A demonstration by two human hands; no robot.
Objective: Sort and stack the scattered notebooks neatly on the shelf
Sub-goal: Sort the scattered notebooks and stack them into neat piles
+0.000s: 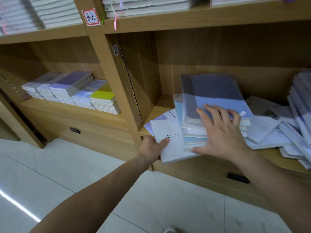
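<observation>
At the shelf's (pixel 157 110) front edge, the left hand (pixel 151 147) pinches a white notebook (pixel 170 148) by its corner, thumb on top. Just right, the right hand (pixel 223 133) lies spread flat on the blue-topped stack (pixel 217 91) that overlaps it. Beyond that, loose notebooks (pixel 269 132) sprawl.

Wooden shelf (pixel 157 111), lower right compartment. A stack of notebooks (pixel 217 96), topped by a blue-and-grey cover, sits slightly askew near the front. A white notebook (pixel 170 147) lies at its left, overhanging the shelf's front edge. Loose white notebooks (pixel 267 132) overlap at the right, beside a slumped pile (pixel 301 105).
</observation>
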